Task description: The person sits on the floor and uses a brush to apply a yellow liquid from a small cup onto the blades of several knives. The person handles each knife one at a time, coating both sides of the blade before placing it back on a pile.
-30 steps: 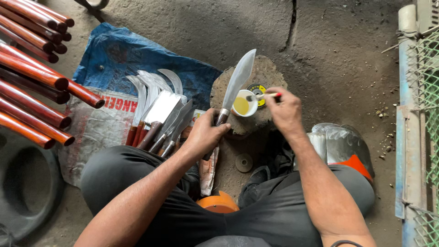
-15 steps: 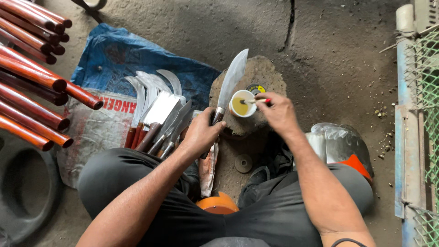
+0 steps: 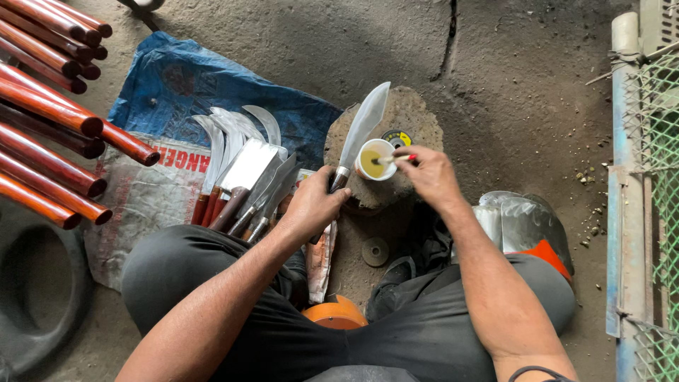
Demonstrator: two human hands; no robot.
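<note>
Knife held over a stone block, stick dipped in a cup of yellow liquid

At the frame's centre the left hand (image 3: 311, 206) is closed around the handle of a knife (image 3: 362, 127), whose pale blade slants up and right over the round stone block (image 3: 410, 117); the handle itself is hidden inside the fist. The right hand (image 3: 430, 172) pinches a thin stick (image 3: 387, 160) whose tip sits in a small white cup (image 3: 373, 158) of yellow liquid on the block (what the liquid is cannot be told). A dark tin (image 3: 397, 137) peeks out behind the cup, half covered. Left of centre, more blades (image 3: 244, 166) lie piled on a blue sack (image 3: 177, 92); red-brown poles (image 3: 49, 120) run off the upper left edge
</note>
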